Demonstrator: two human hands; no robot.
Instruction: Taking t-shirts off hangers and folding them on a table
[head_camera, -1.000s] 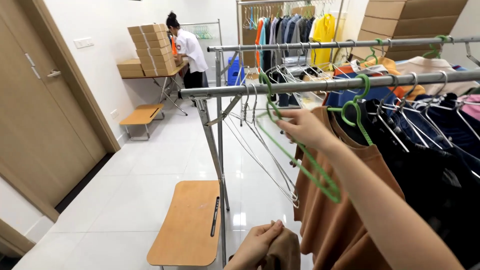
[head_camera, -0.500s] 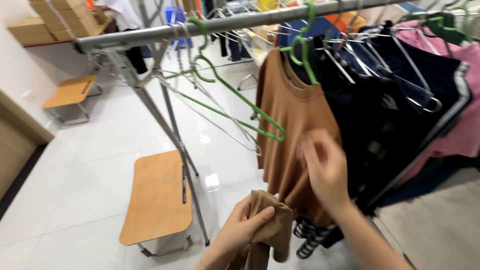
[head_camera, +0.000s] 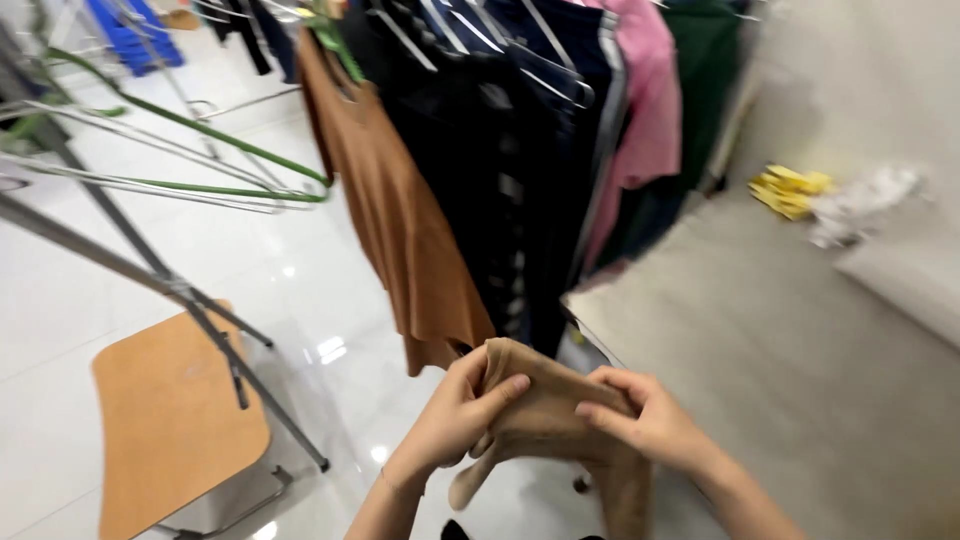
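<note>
A tan-brown garment (head_camera: 545, 405) is bunched between both my hands low in the view. My left hand (head_camera: 455, 410) grips its left edge with thumb on top. My right hand (head_camera: 640, 415) pinches its right side, fingers curled over the cloth. Just behind them hangs a brown T-shirt (head_camera: 400, 220) on the clothes rack, beside several dark garments (head_camera: 500, 160) and a pink one (head_camera: 645, 110). A green hanger (head_camera: 200, 150) hangs empty at the left among bare metal hangers.
The metal rack leg (head_camera: 170, 285) slants across the white tiled floor (head_camera: 300, 280) at left. A low wooden stool (head_camera: 170, 420) stands under it. A grey surface (head_camera: 780, 340) lies at right with a yellow item (head_camera: 790, 188) and white crumpled material (head_camera: 860, 205).
My right hand let go of the green hanger, came down and took hold of the tan-brown garment with the left. The view swung down and right, away from the rack bar.
</note>
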